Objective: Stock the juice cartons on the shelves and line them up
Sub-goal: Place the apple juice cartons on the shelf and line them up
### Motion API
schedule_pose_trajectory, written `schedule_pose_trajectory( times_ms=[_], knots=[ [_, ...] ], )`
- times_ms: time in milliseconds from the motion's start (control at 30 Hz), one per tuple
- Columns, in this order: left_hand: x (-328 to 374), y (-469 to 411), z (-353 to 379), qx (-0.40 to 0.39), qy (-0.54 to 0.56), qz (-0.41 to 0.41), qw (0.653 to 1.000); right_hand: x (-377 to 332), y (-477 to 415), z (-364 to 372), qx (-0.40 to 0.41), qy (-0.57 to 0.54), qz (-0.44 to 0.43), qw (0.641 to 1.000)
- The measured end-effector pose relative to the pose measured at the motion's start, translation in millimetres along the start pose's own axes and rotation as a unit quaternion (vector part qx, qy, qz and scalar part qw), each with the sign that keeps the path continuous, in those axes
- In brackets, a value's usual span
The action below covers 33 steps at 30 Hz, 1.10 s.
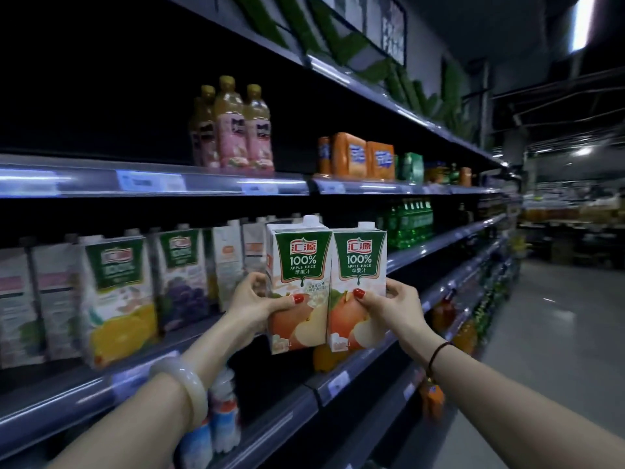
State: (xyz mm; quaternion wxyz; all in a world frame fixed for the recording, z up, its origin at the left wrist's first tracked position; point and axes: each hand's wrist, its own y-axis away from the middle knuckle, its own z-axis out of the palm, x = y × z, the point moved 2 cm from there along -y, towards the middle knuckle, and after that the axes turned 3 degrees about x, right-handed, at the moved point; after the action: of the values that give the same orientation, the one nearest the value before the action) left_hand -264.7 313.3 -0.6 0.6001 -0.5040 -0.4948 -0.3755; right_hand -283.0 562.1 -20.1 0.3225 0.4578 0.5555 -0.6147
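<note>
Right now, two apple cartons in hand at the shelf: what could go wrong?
1. Each hand, left and right, grips its carton (left carton, right carton) low, so a top could tip.
2. Both sit out over the shelf edge; a slip may drop them.
3. Sliding in could knock the white cartons behind.

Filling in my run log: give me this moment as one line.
left hand: holds left apple juice carton | right hand: holds right apple juice carton | cartons: side by side, upright, at shelf front

One head-worn view looks forward along a shop aisle, close to the shelves running from 9 toward 2 o'clock, floor at 3 o'clock.
</note>
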Motion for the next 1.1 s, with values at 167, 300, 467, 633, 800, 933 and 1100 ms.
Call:
schedule_pose_trajectory(
  times_ms=[167,300,467,633,800,933,1100],
  knots=[
    [-10.8,-44.0,107.5,-0.023,0.011,-0.001,1.000,24.1,-60.7,-83.6,0.028,0.013,-0.006,0.999],
    [-18.1,-77.0,179.6,-0.042,0.002,0.008,0.999,45.3,-106.4,-135.8,0.052,0.029,-0.010,0.998],
    [-34.0,-125.6,251.8,-0.064,-0.010,0.014,0.998,80.0,-166.0,-182.0,0.070,0.026,-0.003,0.997],
    [-53.8,-185.5,320.3,-0.081,-0.016,0.028,0.996,117.7,-234.3,-220.4,0.081,0.026,-0.002,0.996],
    [-69.4,-262.9,397.2,-0.103,-0.002,0.020,0.994,148.8,-320.4,-261.5,0.093,0.028,-0.008,0.995],
    [-74.7,-321.0,466.6,-0.128,0.025,0.013,0.991,164.9,-387.2,-302.7,0.109,0.036,-0.021,0.993],
    [-83.9,-389.5,567.2,-0.158,0.044,0.016,0.986,199.0,-470.2,-365.6,0.137,0.033,-0.018,0.990]
  ],
)
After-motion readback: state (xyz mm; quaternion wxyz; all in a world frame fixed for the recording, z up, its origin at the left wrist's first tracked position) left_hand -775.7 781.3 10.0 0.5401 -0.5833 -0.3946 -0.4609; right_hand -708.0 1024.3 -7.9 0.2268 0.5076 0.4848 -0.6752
